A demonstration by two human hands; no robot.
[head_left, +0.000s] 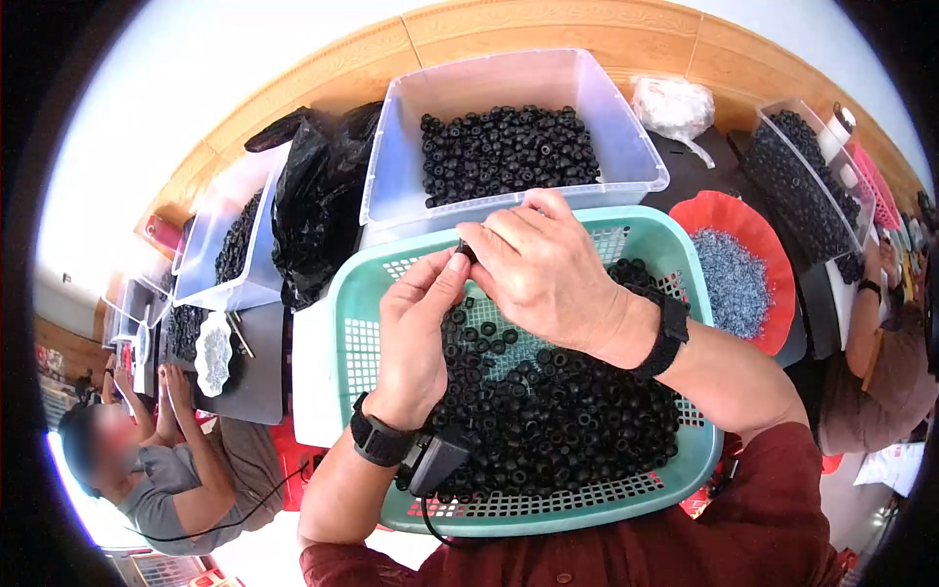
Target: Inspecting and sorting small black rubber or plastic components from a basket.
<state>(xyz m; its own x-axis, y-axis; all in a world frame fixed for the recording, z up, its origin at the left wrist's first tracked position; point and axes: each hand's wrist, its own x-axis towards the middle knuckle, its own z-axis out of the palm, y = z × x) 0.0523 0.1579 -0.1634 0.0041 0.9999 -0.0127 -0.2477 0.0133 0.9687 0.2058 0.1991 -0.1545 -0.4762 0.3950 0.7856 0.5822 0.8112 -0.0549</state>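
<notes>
My left hand (419, 318) and my right hand (548, 262) meet above the far left part of a green basket (548, 525). Between the thumb and fingers of my left hand is a small black plastic piece (467, 251). My right fingers close over that same piece from above and partly hide it. Below, the basket holds a heap of small black ring-shaped pieces (567, 421), piled toward the near and right sides. Both wrists wear black bands; a dark box with a cable hangs by the left one.
Behind the basket stands a clear bin (489, 83) of black pieces, beside a black plastic bag (318, 205). A red bowl (719, 207) with small blue-grey bits is at right. More bins (201, 245) line the table. People sit at left (186, 489) and right (871, 391).
</notes>
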